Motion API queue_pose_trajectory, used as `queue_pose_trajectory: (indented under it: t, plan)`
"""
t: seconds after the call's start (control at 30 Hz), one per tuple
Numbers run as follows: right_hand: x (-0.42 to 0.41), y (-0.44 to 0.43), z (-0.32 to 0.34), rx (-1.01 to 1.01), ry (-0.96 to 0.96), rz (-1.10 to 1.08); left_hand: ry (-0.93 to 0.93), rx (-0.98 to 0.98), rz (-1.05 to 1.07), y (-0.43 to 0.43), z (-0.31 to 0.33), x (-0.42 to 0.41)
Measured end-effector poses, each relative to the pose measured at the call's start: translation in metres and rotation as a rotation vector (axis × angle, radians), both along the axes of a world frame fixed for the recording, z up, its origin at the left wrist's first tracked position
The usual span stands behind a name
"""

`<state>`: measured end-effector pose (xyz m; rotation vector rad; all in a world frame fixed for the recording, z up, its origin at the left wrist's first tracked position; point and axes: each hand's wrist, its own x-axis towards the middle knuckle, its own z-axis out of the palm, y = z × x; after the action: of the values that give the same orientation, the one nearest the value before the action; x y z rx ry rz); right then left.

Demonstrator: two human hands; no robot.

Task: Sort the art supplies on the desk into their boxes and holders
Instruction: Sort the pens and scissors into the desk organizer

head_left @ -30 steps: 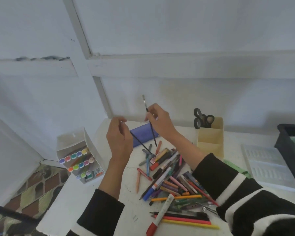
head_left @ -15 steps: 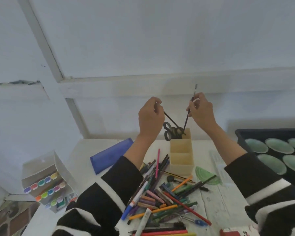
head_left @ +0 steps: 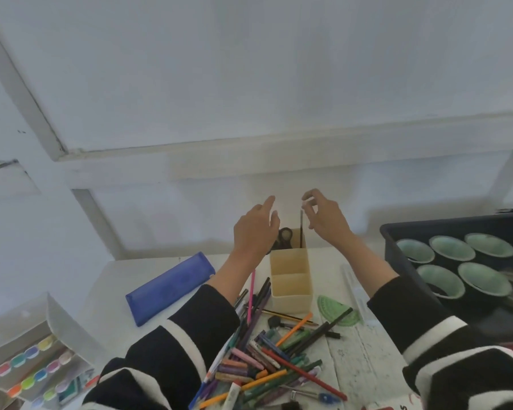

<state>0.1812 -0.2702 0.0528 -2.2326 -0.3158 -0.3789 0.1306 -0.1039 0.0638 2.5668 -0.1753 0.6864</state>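
Looking down over a white, paint-flecked desk [head_left: 367, 350] set against a pale panelled wall. Hovering both hands over the cream holder [head_left: 290, 279] at centre frame: left hand [head_left: 255, 229] with fingers loosely straightened, gripping nothing; right hand [head_left: 326, 217] with fingers spread and lightly curled, likewise gripping nothing. Seeing a thin brush [head_left: 301, 229] standing upright in the holder's farthest compartment, next to black scissors [head_left: 285, 236], just below the right fingertips. Probably finishing a drop-in. Doing it well: lifting the hands straight up, avoiding nudging the brush or tipping the light holder, then reaching down to the pile of pens [head_left: 264, 350] at lower centre. Hiding much of that far compartment behind the left hand; losing the marker box [head_left: 33, 359] at lower left and the dark tray [head_left: 397, 229] at right to the frame edge; not managing to tell whether the fingertips are touching the brush.
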Motion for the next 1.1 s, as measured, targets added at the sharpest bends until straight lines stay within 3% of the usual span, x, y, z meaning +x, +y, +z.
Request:
queue_pose_trajectory:
  t: [0.23, 0.43, 0.57, 0.83, 0.97, 1.1]
  plan:
    - [-0.015, 0.013, 0.006, 0.035, -0.181, -0.003, -0.038, -0.076, 0.084, 0.017, 0.001, -0.007]
    - [-0.046, 0.054, -0.003, 0.034, -0.227, 0.221, -0.016, -0.110, 0.215, 0.083, -0.021, -0.034]
    - [-0.062, 0.091, -0.023, -0.230, -0.164, 0.504, 0.216, -0.120, 0.282, 0.137, -0.053, -0.063]
    - [-0.070, 0.158, -0.071, -0.834, 0.176, 0.822, 0.622, 0.060, 0.092, 0.164, -0.130, -0.125]
    - [-0.072, 0.165, -0.090, -1.129, 0.156, 0.835, 0.623, 0.114, 0.157, 0.148, -0.148, -0.132]
    - [-0.073, 0.165, -0.102, -1.165, 0.104, 0.819, 0.612, 0.151, 0.255, 0.140, -0.156, -0.129]
